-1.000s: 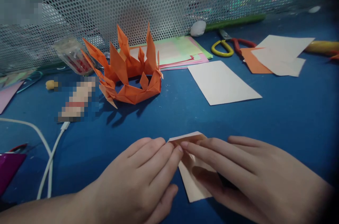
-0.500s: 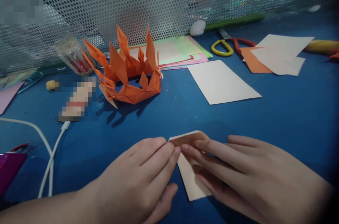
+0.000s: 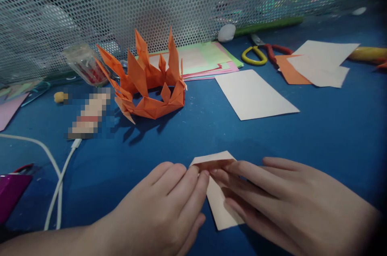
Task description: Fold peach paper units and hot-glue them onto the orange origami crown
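Observation:
A small cream sheet of origami paper [image 3: 225, 207] lies on the blue table in front of me. Its far end is bent over in a flap, and the far corners look folded in. My left hand [image 3: 169, 203] holds the paper's left side near this flap, fingers together and closed on the edge. From the other side my right hand [image 3: 281, 199] grips the paper, with its fingertips on the fold and the thumb low along the right edge. The two hands' fingertips almost meet at the fold. Part of the paper is hidden beneath the right fingers.
Beyond my hands stands an orange folded-paper crown [image 3: 154, 105]. A white sheet [image 3: 256, 94], coloured papers [image 3: 199, 56] and scissors [image 3: 254, 55] lie farther back, before a perforated metal screen [image 3: 187, 2]. A glass jar [image 3: 86, 64] and a white cable [image 3: 57, 191] are leftward.
My left fingers have slid slightly right and nearer me along the fold, showing more of the far flap. The right hand has hardly moved. The whole view has shifted very slightly.

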